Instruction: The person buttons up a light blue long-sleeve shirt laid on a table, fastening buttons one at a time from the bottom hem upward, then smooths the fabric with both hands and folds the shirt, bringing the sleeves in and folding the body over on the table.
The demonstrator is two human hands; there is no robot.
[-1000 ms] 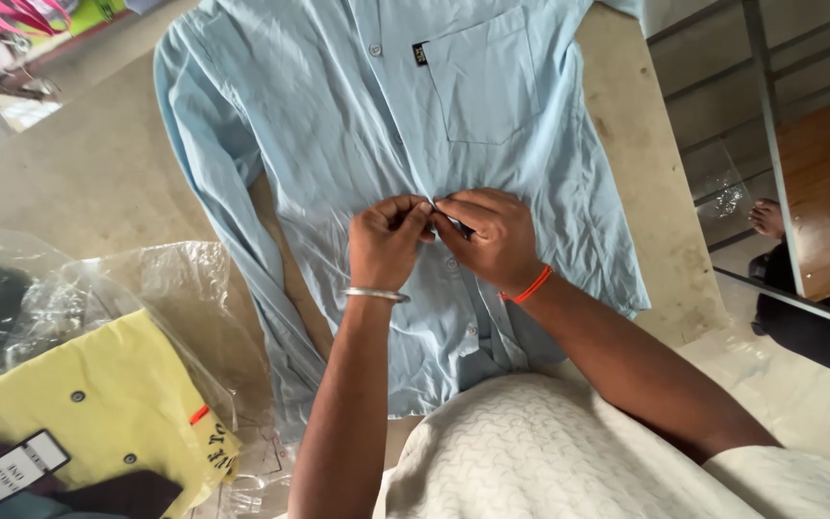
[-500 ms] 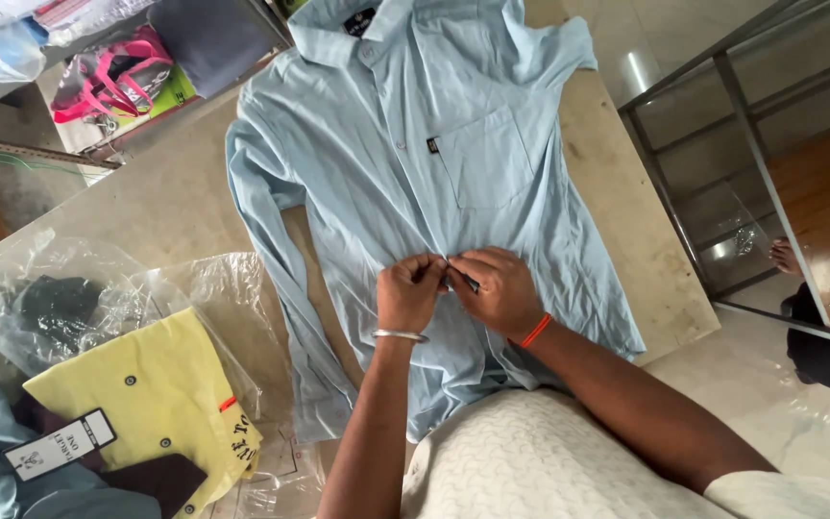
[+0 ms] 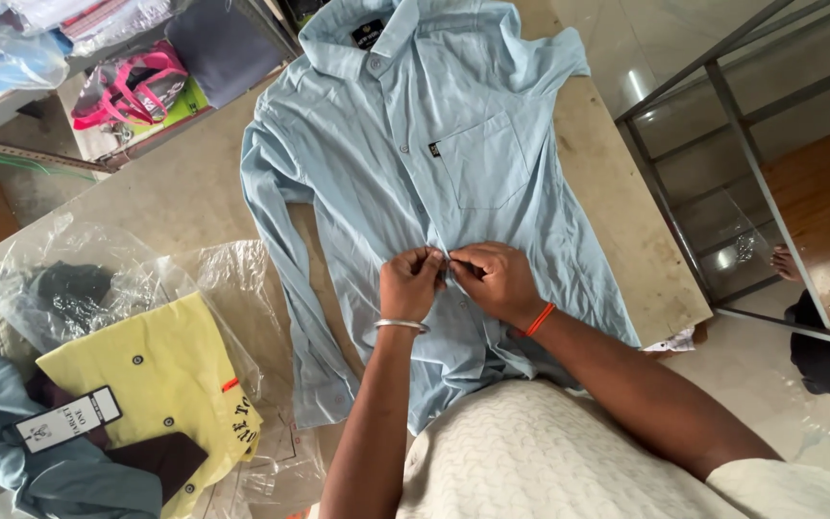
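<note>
Plastic on the far left: clear poly bags (image 3: pixel 79 279) are piled at the table's left end, crinkly and see-through, with dark folded clothes showing inside one.
Yellow shirt: a folded yellow shirt (image 3: pixel 160 384) with dark buttons lies on the plastic, just below those bags. A white hang tag (image 3: pixel 69 420) rests beside it on some dark fabric.
Back left: a pink and black bag (image 3: pixel 132 82) sits on a lower shelf behind the table, next to other bagged clothes.
Table: a beige tabletop (image 3: pixel 170 187), bare between the bags and the shirt I'm working on.
Light blue shirt: this light blue shirt (image 3: pixel 415 163) is spread flat, front up, in the middle of the table, collar away from me and hem near my belly. One long sleeve runs down its left side and the chest pocket (image 3: pixel 482 163) is right of the button line.
My left hand: my left hand (image 3: pixel 413 284) is pinched shut on the shirt's front strip, fingertips pressed on the cloth about halfway down. Silver bangle on that wrist.
My right hand: my right hand (image 3: pixel 497 281) is touching the left one, thumb and fingers closed on the same strip just right of it. Can't tell if a button is between them, too small. Orange band on this wrist.
Far right: a metal rack frame (image 3: pixel 722 96) stands on the shiny floor, well apart from the table.
</note>
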